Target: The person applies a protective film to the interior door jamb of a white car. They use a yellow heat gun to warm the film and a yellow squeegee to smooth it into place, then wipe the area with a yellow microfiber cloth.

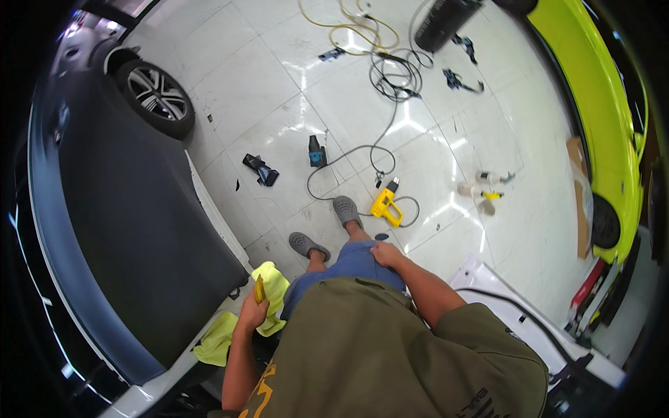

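My left hand (252, 313) is closed around a yellow, flat-edged squeegee (260, 288) that points up from the fist. Right behind it is a bright yellow-green cloth (274, 280); whether my fingers also touch it I cannot tell. Another piece of yellow-green cloth (217, 340) hangs over the car's sill, left of my wrist. Beside me on the left stands a car whose side panel (132, 230) is matte dark grey. My right hand (386, 254) rests at my thigh, its fingers curled on the fabric of my blue shorts (348, 263).
A yellow heat gun (385, 207) lies on the tiled floor, its dark cord (359, 148) looping ahead. Nearby are a blue-black power tool (317, 153), a black part (261, 170) and spray bottles (488, 177). Behind my right arm is a white panel (481, 275); a lime-green car (599, 90) stands far right.
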